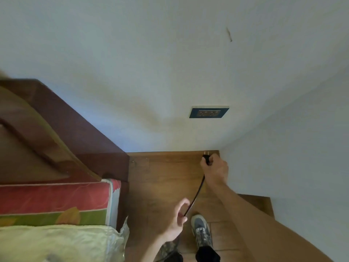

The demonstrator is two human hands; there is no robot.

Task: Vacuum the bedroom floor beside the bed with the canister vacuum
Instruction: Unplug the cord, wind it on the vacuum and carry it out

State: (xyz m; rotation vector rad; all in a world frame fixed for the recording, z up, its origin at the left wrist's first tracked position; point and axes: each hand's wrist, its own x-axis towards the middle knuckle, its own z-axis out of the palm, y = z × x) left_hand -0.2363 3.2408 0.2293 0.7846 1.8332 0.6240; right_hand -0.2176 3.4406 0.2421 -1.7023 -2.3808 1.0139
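Two hands in view: both bare, both on one black power cord, over the wood floor between bed and side wall.
Wall [170,63]: pale, fills the upper half; a second pale wall [302,148] runs down the right side and meets it at a corner.
Bed [56,201]: left side; dark wooden headboard [62,125] against the wall, red and green patterned mattress edge, pale cover at the bottom left, cut off by the frame edge.
Floor [166,178]: brown wood planks, a narrow strip between bed and right wall.
Right arm: stretched forward from the lower right corner, forearm bare.
Right hand [215,169]: low near the skirting at the wall corner, knuckles up, fingers curled tight around the plug.
Left hand [177,222]: lower centre, palm turned inward, thumb and forefinger forming a loose ring about the cord; other fingers half curled.
Shoe [201,231]: grey patterned, laced, toe pointing to the wall, just right of the left hand; dark trouser hem below it.
Wall socket [209,111]: dark plate above the right hand, well apart from the plug; hole details blurred.
Cord [196,195]: taut, slanting from right hand down to left hand; its course past the left hand is hidden.
Plug [206,157]: black, prongs pointing up toward the wall, body mostly covered by fingers.
Canister vacuum: out of frame; only its cord shows.
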